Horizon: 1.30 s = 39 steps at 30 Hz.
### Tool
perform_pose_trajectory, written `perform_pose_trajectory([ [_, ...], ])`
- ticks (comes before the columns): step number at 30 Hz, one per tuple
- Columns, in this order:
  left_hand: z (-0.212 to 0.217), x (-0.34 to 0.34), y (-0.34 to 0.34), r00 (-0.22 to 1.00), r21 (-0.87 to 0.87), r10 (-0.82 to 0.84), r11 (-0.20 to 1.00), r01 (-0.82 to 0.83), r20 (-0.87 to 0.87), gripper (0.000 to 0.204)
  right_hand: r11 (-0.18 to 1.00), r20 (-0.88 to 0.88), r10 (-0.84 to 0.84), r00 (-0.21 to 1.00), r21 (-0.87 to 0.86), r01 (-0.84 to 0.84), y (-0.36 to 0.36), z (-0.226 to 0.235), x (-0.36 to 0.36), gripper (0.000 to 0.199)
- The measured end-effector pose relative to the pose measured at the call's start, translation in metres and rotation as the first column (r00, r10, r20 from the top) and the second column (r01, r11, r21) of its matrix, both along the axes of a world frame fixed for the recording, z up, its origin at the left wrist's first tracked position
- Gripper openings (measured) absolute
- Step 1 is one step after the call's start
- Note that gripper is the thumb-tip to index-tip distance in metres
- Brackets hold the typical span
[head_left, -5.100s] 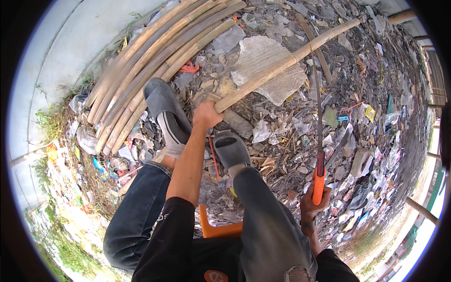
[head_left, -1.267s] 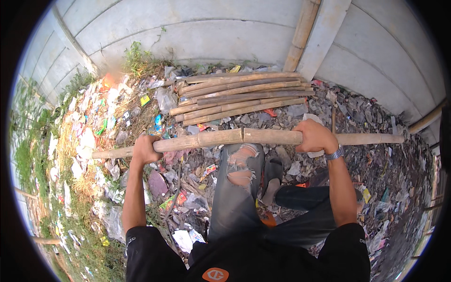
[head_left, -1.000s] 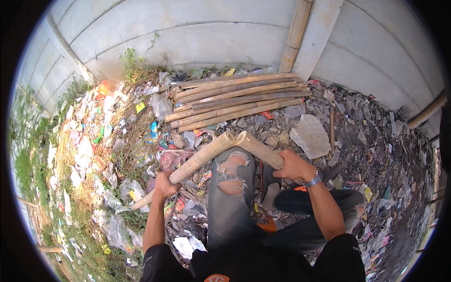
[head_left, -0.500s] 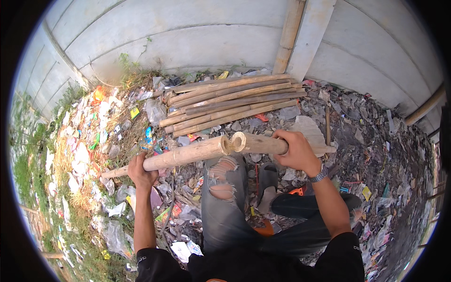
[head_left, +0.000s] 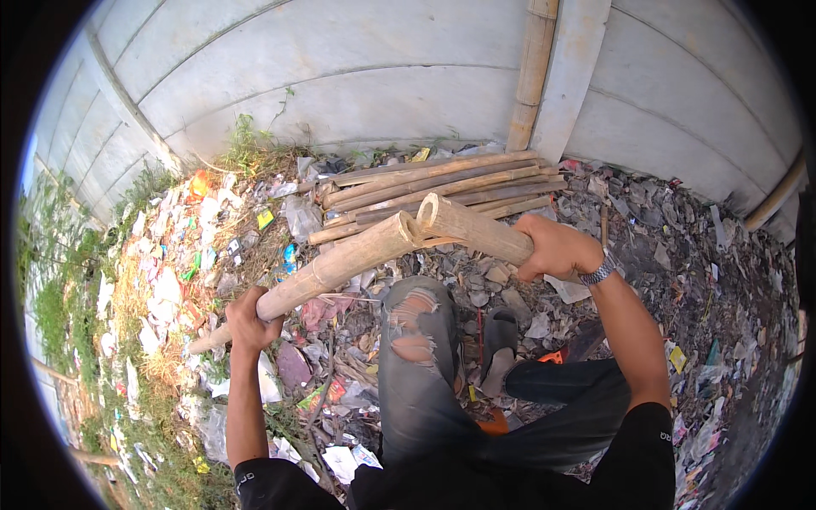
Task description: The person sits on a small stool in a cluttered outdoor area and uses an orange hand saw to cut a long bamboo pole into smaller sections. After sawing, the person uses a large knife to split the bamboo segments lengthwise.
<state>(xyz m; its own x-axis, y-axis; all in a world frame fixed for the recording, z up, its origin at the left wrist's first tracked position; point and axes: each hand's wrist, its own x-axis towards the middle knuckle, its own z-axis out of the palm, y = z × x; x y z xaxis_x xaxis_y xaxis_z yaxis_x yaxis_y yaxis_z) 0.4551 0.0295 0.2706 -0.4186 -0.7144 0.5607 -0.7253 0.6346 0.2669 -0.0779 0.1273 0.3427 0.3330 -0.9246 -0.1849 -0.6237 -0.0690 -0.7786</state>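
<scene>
A thick, pale bamboo pole is broken across in front of me, above my bent knee. Its left length (head_left: 344,259) slopes down to the left, and its right length (head_left: 478,231) slopes down to the right. The hollow ends gape upward and seem to meet only at the lower edge. My left hand (head_left: 252,319) is wrapped round the left length, whose thin end sticks out beyond the fist. My right hand (head_left: 561,251) grips the right length near its lower end; the palm hides that end.
Several bamboo poles (head_left: 425,183) lie in a stack before the grey panel wall (head_left: 357,93). One upright bamboo pole (head_left: 534,76) leans beside a concrete post (head_left: 571,81). Plastic litter and rubble cover the ground, with weeds (head_left: 59,297) at the left.
The broken middle of the bamboo has risen, and its two lengths now bend at a sharper angle. My right hand has shifted slightly right; both hands keep their hold.
</scene>
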Motion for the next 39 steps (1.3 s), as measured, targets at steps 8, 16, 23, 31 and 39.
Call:
perform_pose_trajectory([
  [8,-0.027,0.008,-0.001,0.989,-0.02,0.048,0.999,-0.046,0.139,0.032,0.563,0.396,-0.077,0.915,0.775,-0.288,-0.04,-0.056,-0.041,0.034],
  [16,-0.01,0.003,0.02,0.945,0.56,-0.06,0.817,-0.138,0.32,0.042,0.857,-0.122,-0.359,0.925,-0.437,0.275,0.032,-0.1,0.035,0.054],
  [23,-0.002,0.01,0.028,0.97,0.875,-0.176,0.48,-0.064,0.167,0.042,0.575,-0.122,-0.553,0.824,-0.772,0.272,0.045,-0.134,0.049,0.068],
  [31,0.018,0.024,0.037,0.949,0.695,-0.082,0.7,-0.164,0.306,0.037,0.955,-0.12,-0.054,0.991,-0.296,0.016,0.034,-0.075,0.04,0.035],
  [39,0.03,0.022,0.039,0.986,0.515,0.037,0.849,-0.117,0.163,0.034,0.947,0.094,0.007,0.996,0.32,-0.037,-0.031,-0.04,0.017,0.023],
])
